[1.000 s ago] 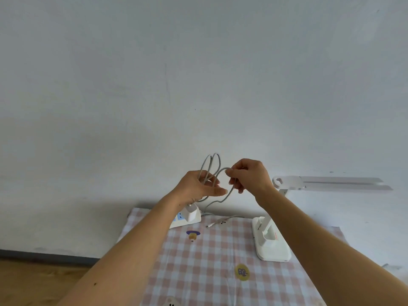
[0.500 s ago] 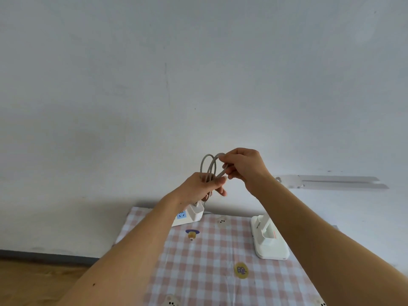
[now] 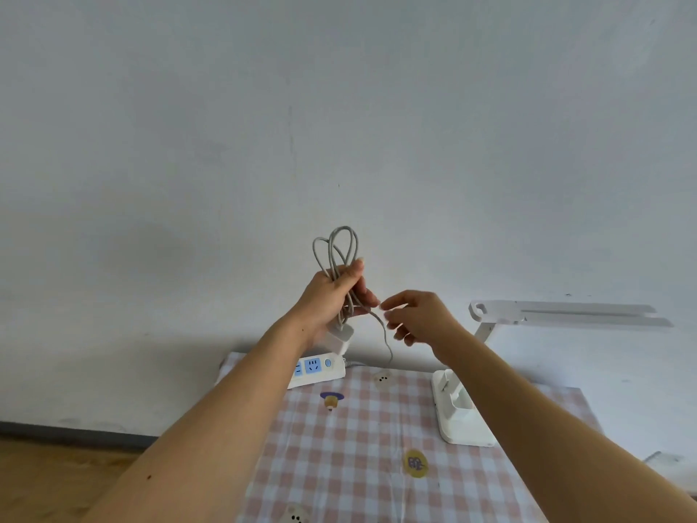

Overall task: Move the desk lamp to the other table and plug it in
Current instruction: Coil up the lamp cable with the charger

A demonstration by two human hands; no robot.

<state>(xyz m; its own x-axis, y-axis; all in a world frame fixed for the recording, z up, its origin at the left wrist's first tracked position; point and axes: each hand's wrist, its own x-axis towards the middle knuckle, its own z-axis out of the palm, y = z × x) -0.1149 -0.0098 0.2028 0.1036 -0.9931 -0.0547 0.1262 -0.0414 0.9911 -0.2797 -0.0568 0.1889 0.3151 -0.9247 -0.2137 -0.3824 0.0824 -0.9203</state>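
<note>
My left hand [image 3: 333,292] is raised above the table's far edge. It grips a coiled grey cable [image 3: 335,245] whose loops stick up above the fist, with the white plug adapter [image 3: 341,334] hanging below the palm. A loose tail of the cable [image 3: 386,341] drops toward the table. My right hand [image 3: 418,317] hovers just right of that tail with relaxed, spread fingers and holds nothing. The white desk lamp stands at the right, its base [image 3: 465,420] on the checked cloth and its long flat head [image 3: 565,315] pointing right.
A white power strip [image 3: 320,368] with blue sockets lies at the far left of the table [image 3: 339,466], which has a pink checked cloth. A plain wall is close behind. Wooden floor [image 3: 56,481] shows at the lower left.
My right hand let go of the coil's top and dropped away to the right. My left hand now holds the whole coil alone, slightly higher, and a tail hangs free.
</note>
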